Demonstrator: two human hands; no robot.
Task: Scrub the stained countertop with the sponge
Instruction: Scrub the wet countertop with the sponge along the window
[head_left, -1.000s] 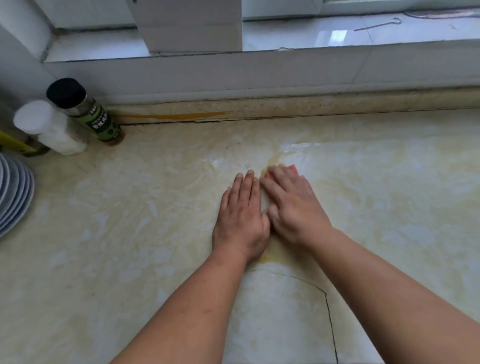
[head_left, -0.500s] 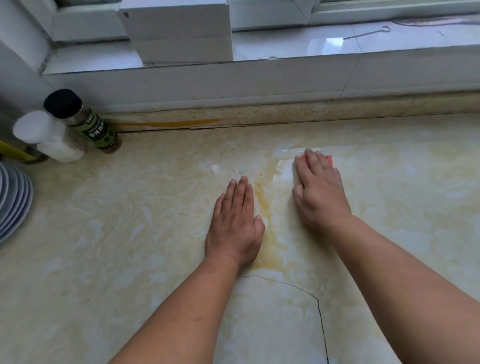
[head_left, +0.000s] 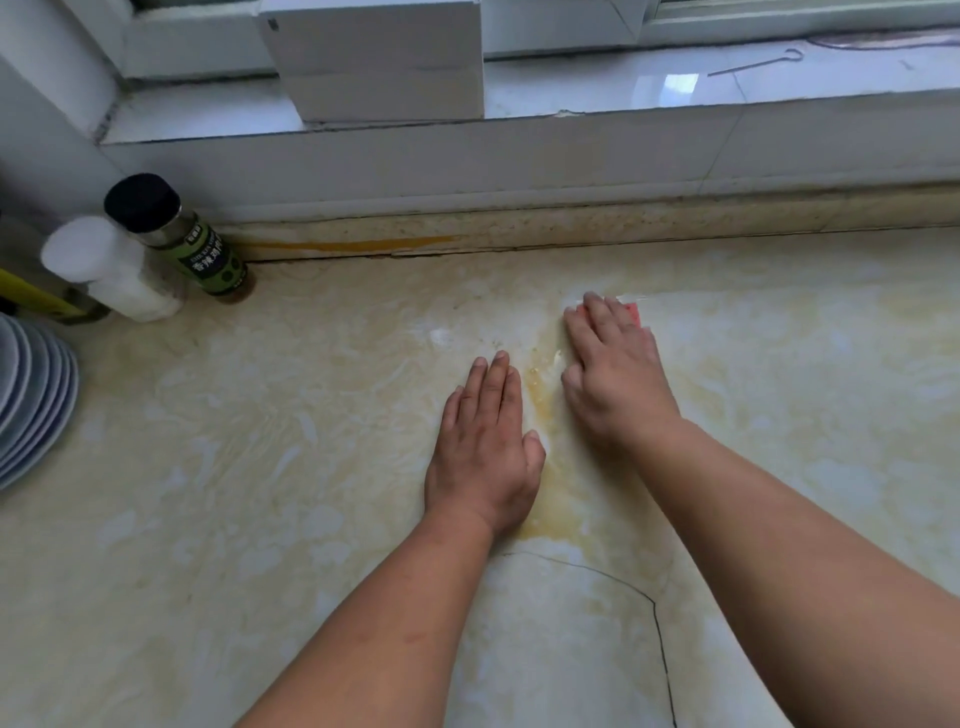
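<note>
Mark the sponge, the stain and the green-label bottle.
sponge (head_left: 632, 310), head view, pink corner beyond the fingertips.
stain (head_left: 537, 387), head view, yellow streak between the hands.
green-label bottle (head_left: 210, 257), head view, label.

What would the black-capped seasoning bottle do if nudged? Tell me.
The seasoning bottle is tall and narrow, so it would probably tip rather than slide. Its round body would likely roll once down. The white-capped shaker stands close beside it and might get knocked too.

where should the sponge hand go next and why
Probably pull the right hand, pressing the pink sponge, back and left across the yellow stain on the countertop. The streak lies between it and the flat left hand, apparently unscrubbed.
</note>
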